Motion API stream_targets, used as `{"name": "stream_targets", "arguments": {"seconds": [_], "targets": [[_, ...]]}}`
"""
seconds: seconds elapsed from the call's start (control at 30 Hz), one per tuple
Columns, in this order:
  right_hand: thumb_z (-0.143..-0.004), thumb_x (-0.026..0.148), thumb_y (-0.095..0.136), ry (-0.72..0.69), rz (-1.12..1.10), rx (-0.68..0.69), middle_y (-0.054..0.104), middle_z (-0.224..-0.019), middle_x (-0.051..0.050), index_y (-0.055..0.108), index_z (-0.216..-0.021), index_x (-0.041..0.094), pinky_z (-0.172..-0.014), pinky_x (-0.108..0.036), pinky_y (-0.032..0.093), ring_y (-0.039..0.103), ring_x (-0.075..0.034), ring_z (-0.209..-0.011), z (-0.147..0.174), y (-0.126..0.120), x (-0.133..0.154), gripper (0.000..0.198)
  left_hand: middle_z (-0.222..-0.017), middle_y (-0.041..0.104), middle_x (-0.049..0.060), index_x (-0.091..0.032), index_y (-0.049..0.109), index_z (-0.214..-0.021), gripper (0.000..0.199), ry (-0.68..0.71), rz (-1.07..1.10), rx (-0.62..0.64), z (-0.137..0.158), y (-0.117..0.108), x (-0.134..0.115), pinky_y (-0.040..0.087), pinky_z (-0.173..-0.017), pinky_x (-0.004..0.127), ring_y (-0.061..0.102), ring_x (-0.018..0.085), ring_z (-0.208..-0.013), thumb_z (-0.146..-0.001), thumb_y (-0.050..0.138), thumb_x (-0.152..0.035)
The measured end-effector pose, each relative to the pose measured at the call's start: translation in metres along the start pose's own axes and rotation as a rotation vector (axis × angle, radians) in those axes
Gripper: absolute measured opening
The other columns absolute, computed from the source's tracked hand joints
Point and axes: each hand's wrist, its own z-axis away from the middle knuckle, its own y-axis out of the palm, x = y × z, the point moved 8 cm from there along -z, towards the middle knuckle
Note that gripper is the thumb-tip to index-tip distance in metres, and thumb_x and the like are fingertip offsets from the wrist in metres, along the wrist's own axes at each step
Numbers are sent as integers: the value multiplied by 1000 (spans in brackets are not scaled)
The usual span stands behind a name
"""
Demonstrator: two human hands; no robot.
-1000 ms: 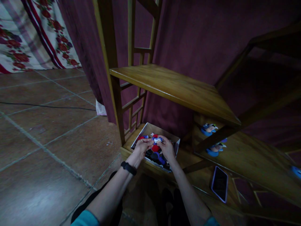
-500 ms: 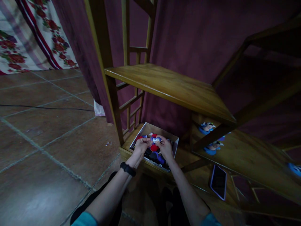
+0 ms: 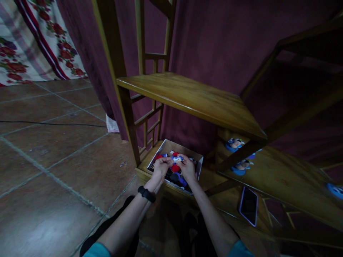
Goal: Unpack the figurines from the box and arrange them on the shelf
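Note:
A small blue-and-white figure [image 3: 178,159] is pinched between my two hands, above an open box. My left hand [image 3: 162,167], with a black band on its wrist, grips it from the left. From the right, the fingers of my right hand [image 3: 187,167] close on its other side. Too little detail shows to tell exactly what the figure is. Below my hands the white cardboard box [image 3: 199,162] holds several small red, black, blue and purple items [image 3: 175,177]. My hands hide part of what lies in it.
The box sits on the low board of a wooden shelf unit [image 3: 187,96]. A phone [image 3: 248,206] lies on the lower shelf to the right. Blue-based figures [image 3: 238,167] stand beyond a slanted post. A black cable [image 3: 53,124] crosses the tiled floor at left.
My hands keep hold of the small figure over the box in almost the same pose. The view has shifted very slightly.

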Motion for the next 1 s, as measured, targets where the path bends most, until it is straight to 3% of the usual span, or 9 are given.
{"name": "stream_targets", "arguments": {"seconds": [0.1,0.27,0.63,0.83,1.0], "targets": [[-68,22,56,21,-56,-12,69,-93,-3,62,-103,21,-77,-31,50,64,-18,-83,0,0,-3,35,-56,63,1,-11,68,-69,26,40,-15,11,1,4,-4,38,-51,19,50,7,-50,-50,79,-23],[-70,23,56,2,-44,-6,69,-94,-3,62,-103,22,-77,-30,50,64,-18,-83,2,1,3,34,-55,62,1,-11,68,-67,28,-9,-36,42,1,7,-3,37,-50,19,49,7,-48,-47,80,-25],[-73,23,56,-65,76,45,69,-97,-2,63,-105,25,-79,-31,49,63,-20,-88,4,4,14,33,-53,60,0,-10,64,-65,20,-6,-86,-49,-8,-8,6,39,-49,19,51,7,-47,-49,75,-17],[-73,23,56,-42,40,74,68,-98,-1,61,-106,27,-80,-32,49,63,-19,-88,6,2,18,34,-55,61,0,-10,62,-67,19,-96,-14,-30,-9,-4,14,43,-50,18,53,7,-47,-52,74,-10],[-71,25,59,29,-155,65,66,-103,-1,54,-114,27,-85,-32,47,62,-18,-92,2,3,12,43,-59,62,1,-11,62,-70,17,-224,135,0,-8,1,21,47,-52,17,56,6,-49,-59,71,-3]]}}
